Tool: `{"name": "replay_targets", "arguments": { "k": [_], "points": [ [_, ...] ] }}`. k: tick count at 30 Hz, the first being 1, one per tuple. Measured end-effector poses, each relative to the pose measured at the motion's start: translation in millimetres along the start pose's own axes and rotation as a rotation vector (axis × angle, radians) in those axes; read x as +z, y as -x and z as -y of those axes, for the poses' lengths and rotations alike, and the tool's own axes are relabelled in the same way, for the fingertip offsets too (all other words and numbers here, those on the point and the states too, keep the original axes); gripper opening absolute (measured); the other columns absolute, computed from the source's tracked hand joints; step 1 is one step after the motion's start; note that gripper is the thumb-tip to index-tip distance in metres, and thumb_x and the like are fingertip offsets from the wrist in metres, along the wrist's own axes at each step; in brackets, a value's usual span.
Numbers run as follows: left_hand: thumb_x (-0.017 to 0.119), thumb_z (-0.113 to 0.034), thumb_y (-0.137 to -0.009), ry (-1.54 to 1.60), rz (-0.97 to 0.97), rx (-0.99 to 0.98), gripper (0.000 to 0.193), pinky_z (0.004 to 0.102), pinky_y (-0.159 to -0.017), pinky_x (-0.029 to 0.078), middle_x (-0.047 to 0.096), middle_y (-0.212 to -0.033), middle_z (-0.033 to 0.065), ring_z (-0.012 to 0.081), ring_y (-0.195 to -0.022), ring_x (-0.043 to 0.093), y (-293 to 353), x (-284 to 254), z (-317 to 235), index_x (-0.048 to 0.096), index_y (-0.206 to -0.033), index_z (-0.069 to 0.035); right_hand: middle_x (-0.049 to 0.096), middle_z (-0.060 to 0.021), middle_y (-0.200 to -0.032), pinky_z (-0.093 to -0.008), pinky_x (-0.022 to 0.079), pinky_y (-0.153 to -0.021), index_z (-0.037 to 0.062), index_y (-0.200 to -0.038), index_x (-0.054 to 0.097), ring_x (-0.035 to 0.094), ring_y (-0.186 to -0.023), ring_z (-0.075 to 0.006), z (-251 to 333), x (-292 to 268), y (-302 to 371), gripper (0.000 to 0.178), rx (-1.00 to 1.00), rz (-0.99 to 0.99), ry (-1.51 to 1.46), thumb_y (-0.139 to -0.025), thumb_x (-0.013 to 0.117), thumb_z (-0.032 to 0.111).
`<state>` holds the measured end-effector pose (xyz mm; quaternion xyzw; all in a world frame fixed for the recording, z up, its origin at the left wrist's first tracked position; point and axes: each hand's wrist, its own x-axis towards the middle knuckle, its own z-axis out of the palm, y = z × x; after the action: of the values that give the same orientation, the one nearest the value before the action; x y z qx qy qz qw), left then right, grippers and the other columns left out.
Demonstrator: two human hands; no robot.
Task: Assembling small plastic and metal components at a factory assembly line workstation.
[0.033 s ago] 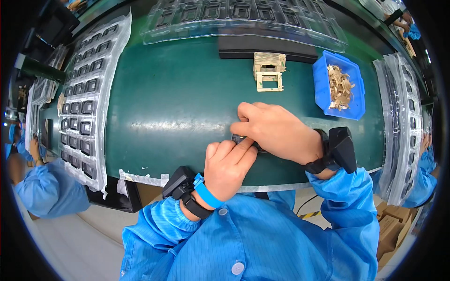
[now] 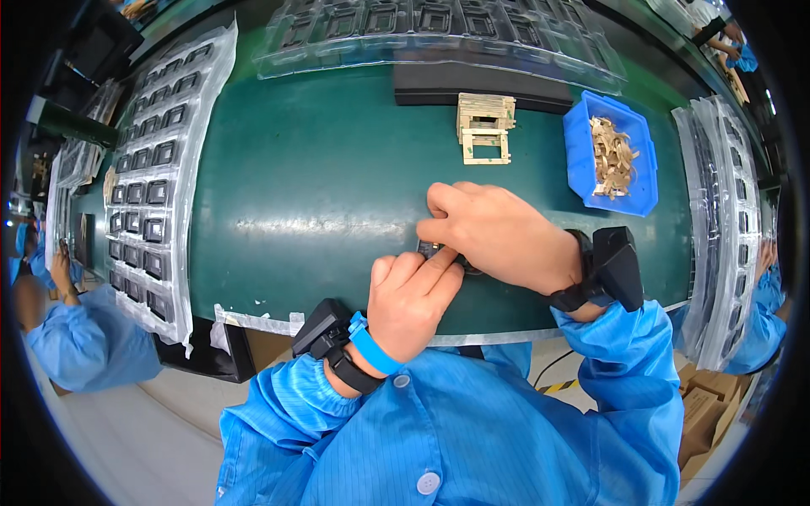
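Note:
A small black part (image 2: 428, 248) lies low over the green table, mostly covered by my fingers. My left hand (image 2: 411, 299) comes from the near side with its fingers bent and closed on the part's near edge. Above and to the right, my right hand (image 2: 504, 232) reaches across, thumb and forefinger pinched together at the part's far side. What its fingertips grip exactly is partly hidden by the hand. Beyond my hands stands a stack of pale adhesive frames (image 2: 485, 104), the nearest one lying partly off the pile.
A blue bin (image 2: 580, 160) holding curled tan scraps stands right of the frames. Clear trays of black parts lie at the left (image 2: 180, 181) and along the back (image 2: 439, 56); more trays (image 2: 700, 228) stack at the right. A black flat box (image 2: 426, 84) lies behind. Co-workers sit both sides.

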<state>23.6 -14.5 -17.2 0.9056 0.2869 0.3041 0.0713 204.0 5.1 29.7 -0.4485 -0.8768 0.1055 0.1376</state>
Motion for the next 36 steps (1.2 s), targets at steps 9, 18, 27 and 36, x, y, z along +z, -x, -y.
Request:
{"name": "replay_targets", "arguments": {
  "k": [9, 18, 27, 36],
  "points": [
    [0.066, -0.003, -0.068, 0.038, -0.019, -0.036, 0.025, 0.0317, -0.072, 0.037, 0.071, -0.102, 0.0011, 0.0157, -0.076, 0.056, -2, -1, -2, 0.072, -0.092, -0.009, 0.054, -0.0054, -0.091, -0.0339, 0.05, -0.07, 0.011, -0.087, 0.068, 0.061, -0.085, -0.0216, -8, -5, -12, 0.01, -0.132, 0.086, 0.039, -0.078, 0.066, 0.013],
    [0.063, -0.012, -0.074, 0.0, 0.003, -0.005, 0.018, 0.0311, -0.071, 0.038, 0.068, -0.107, 0.0018, 0.0145, -0.08, 0.056, 1, 1, 1, 0.069, -0.091, -0.01, 0.053, -0.0038, -0.09, -0.0325, 0.048, -0.073, 0.0084, -0.086, 0.067, 0.059, -0.089, -0.0196, -9, -4, -13, 0.009, -0.131, 0.084, 0.132, -0.078, 0.065, 0.013],
    [0.065, -0.003, -0.069, 0.03, -0.002, -0.043, 0.025, 0.0313, -0.071, 0.037, 0.07, -0.104, 0.0024, 0.0163, -0.076, 0.055, -2, -2, -2, 0.072, -0.092, -0.009, 0.051, -0.0019, -0.086, -0.0329, 0.037, -0.074, 0.0105, -0.08, 0.062, 0.053, -0.086, -0.0166, -5, 2, -6, 0.006, -0.111, 0.047, 0.206, -0.077, 0.064, 0.015],
    [0.066, 0.0, -0.067, 0.107, 0.029, -0.113, 0.026, 0.0348, -0.07, 0.038, 0.06, -0.088, 0.0028, 0.0223, -0.077, 0.056, -5, -1, -5, 0.071, -0.091, -0.009, 0.049, -0.0086, -0.087, -0.0382, 0.037, -0.078, 0.0074, -0.084, 0.055, 0.052, -0.088, -0.0282, -14, -35, 46, 0.015, 0.126, -0.133, 0.052, -0.072, 0.063, 0.004]
  ]
}}
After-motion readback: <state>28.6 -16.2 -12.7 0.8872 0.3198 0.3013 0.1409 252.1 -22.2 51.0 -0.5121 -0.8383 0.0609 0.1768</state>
